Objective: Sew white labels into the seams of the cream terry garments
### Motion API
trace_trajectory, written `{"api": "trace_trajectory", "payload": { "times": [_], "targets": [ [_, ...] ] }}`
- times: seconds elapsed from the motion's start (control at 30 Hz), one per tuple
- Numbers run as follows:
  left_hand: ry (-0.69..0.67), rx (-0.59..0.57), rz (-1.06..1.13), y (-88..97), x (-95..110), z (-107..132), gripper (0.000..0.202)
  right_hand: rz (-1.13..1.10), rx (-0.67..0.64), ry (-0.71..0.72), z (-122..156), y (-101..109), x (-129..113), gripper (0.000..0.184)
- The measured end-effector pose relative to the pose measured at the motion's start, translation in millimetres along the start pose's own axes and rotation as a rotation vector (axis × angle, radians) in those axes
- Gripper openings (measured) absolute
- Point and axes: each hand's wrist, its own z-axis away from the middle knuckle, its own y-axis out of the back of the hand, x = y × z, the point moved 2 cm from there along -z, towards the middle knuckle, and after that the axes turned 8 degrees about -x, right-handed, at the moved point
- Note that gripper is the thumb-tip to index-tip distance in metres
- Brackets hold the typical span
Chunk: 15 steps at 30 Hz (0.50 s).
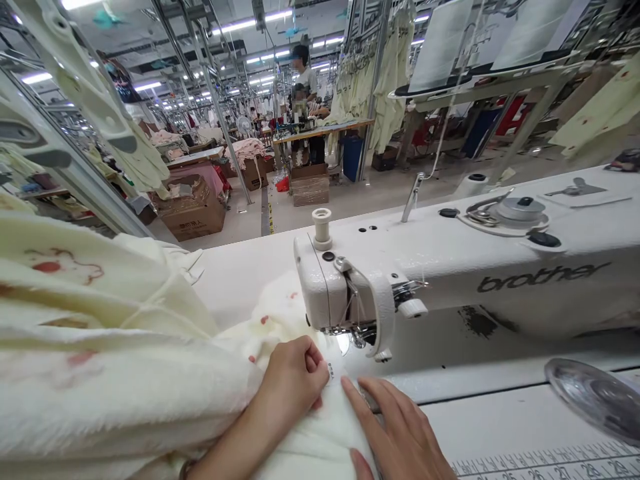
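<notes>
A white Brother sewing machine (500,273) lies across the table, its needle head (357,333) lit by a small lamp. Pale yellow fleece fabric (100,360) with red printed spots is heaped on the left and runs under the needle. My left hand (295,377) is curled into a pinch on the fabric just left of the needle. My right hand (395,427) lies flat with fingers stretched out on the fabric, just in front of the presser foot. A small label (331,371) shows between the two hands.
A white table (525,427) with a printed ruler (550,463) along its front edge; a shiny metal disc (595,397) at right. Beyond, a factory floor with cardboard boxes (200,213), hanging yellow garments (395,67), and other people at a far table (320,130).
</notes>
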Motion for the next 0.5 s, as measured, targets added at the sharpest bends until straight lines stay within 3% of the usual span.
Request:
{"api": "trace_trajectory", "payload": {
  "times": [0.4,0.5],
  "targets": [
    [-0.020,-0.002,-0.019,-2.2,-4.1,-2.3,0.010,-0.007,-0.010,-0.069,-0.7,-2.5,-2.3,0.051],
    [-0.017,0.002,-0.120,-1.6,-1.4,1.1,0.007,-0.011,-0.021,-0.064,0.4,-2.5,-2.7,0.052]
  ]
}}
